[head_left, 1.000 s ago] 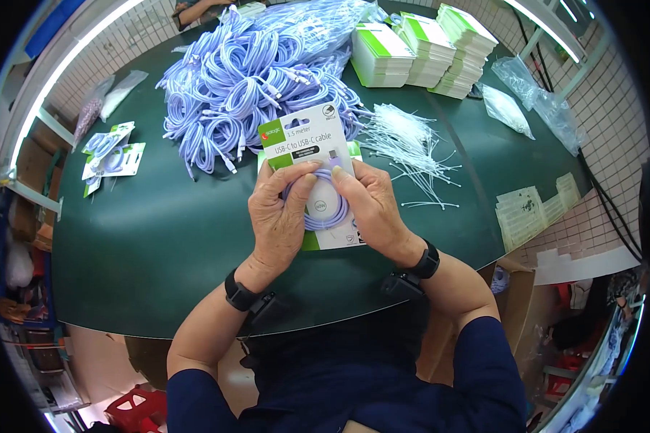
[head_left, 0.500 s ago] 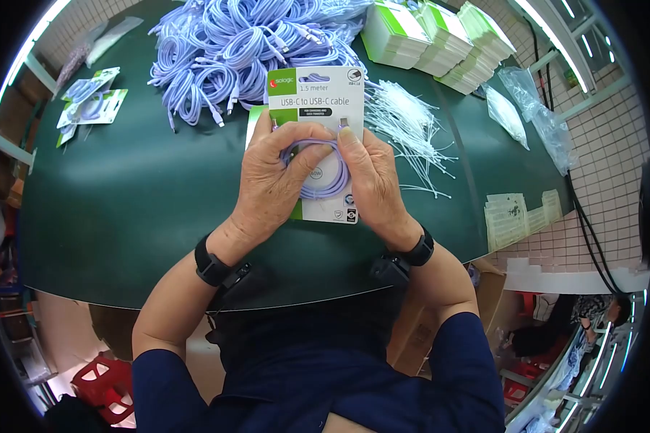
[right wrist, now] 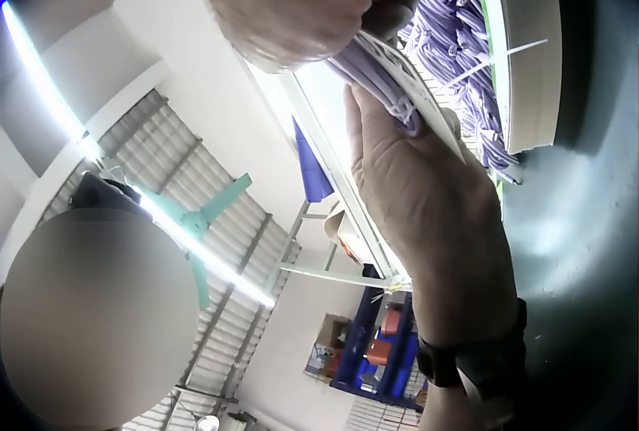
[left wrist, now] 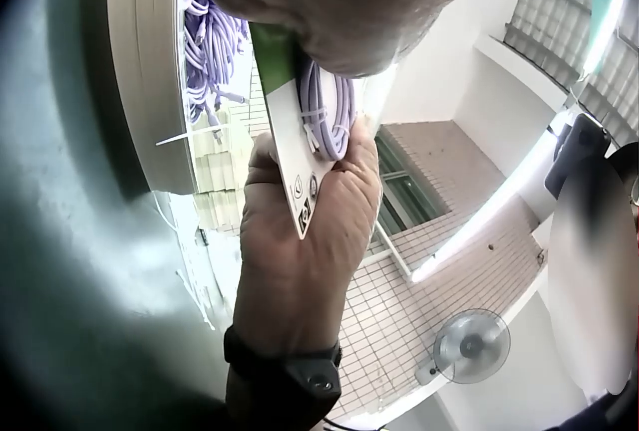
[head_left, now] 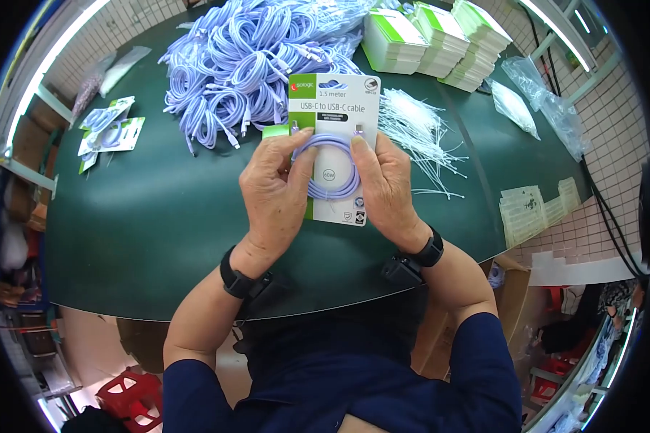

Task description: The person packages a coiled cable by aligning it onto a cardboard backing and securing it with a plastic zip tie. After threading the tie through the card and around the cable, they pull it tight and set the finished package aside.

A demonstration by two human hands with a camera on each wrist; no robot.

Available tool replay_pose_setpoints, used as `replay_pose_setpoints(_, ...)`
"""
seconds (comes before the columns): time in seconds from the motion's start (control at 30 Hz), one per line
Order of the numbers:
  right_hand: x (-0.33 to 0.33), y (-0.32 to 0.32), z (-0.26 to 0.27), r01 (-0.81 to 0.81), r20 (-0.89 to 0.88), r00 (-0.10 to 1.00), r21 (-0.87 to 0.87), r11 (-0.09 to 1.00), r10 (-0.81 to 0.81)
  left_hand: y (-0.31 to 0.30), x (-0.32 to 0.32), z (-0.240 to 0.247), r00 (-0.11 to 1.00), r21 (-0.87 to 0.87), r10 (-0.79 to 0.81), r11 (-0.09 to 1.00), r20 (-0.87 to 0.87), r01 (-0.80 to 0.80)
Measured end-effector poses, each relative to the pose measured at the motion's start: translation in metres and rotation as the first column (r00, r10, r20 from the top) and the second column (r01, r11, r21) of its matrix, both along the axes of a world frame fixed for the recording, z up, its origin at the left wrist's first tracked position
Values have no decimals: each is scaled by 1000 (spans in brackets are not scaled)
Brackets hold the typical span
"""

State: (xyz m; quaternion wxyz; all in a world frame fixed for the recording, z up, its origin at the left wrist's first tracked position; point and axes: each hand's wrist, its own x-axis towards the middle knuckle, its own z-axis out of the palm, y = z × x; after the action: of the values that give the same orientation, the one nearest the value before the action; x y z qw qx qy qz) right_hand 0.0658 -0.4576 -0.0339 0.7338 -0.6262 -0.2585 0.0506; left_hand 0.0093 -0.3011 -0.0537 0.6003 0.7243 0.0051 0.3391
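Both hands hold a white and green cable card (head_left: 339,211) upright above the table, with a coiled lilac cable (head_left: 331,193) on its front. The left hand (head_left: 276,191) pinches the card's left edge, its thumb beside the coil. On the right edge, the right hand (head_left: 391,184) grips with its thumb on the front, just below a cable plug (head_left: 359,130). A thin tie crosses the coil's bottom. In the left wrist view, the right hand (left wrist: 305,241) holds the card (left wrist: 290,142); the right wrist view shows the left hand (right wrist: 434,202) at the other edge. Fingers behind the card are hidden.
A heap of lilac cables (head_left: 227,68) lies beyond the card. White ties (head_left: 419,137) spread right of it, with card stacks (head_left: 397,54) behind. Several packed cards (head_left: 112,136) lie at the left. A plastic bag (head_left: 514,110) and taped papers (head_left: 523,215) are at the right.
The left fingers and thumb have drawn back left from the middle of the card, and the thumbs are farther apart. More of the coil and the card's front shows. Both hands still hold the card.
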Motion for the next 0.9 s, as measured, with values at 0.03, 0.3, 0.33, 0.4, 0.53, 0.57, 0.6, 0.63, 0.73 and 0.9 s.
replay_pose_setpoints(0.03, -2, 0, 1, 23, 54, 998, -15, 1000, -23, -2, 2, -1, 999, -15, -4, 1000, 45, 5)
replay_pose_setpoints(0.3, -4, -3, -2, 51, 167, 985, -73, 996, -38, -3, 2, -1, 982, -140, -115, 981, 152, 137)
replay_pose_setpoints(0.33, -1, -3, -2, 31, 150, 988, -72, 997, -20, -3, 3, 0, 977, -182, -143, 968, 160, 172)
replay_pose_setpoints(0.4, 3, -6, -1, 20, 135, 991, -63, 998, -12, -6, 1, 3, 981, -186, -135, 969, 140, 160)
replay_pose_setpoints(0.53, 16, -11, 8, -305, -9, 952, 33, 952, 305, 0, 0, 11, 991, -202, -65, 975, 119, 88)
replay_pose_setpoints(0.57, 14, -11, 9, -315, -21, 949, 27, 949, 315, 2, 1, 12, 991, -210, -49, 975, 122, 75)
replay_pose_setpoints(0.6, 13, -10, 9, -325, -35, 945, 18, 946, 325, 4, 2, 12, 992, -221, -34, 973, 125, 61)
replay_pose_setpoints(0.63, 12, -10, 9, -334, -52, 941, 7, 943, 334, 6, 3, 12, 991, -223, -28, 973, 129, 57)
replay_pose_setpoints(0.73, 16, -12, 4, -335, -102, 939, -58, 940, 329, 7, 2, 9, 993, -226, -50, 971, 108, 73)
replay_pose_setpoints(0.9, 12, -11, 2, -325, -133, 940, -65, 944, 314, 7, -2, 8, 995, -226, -52, 972, 90, 71)
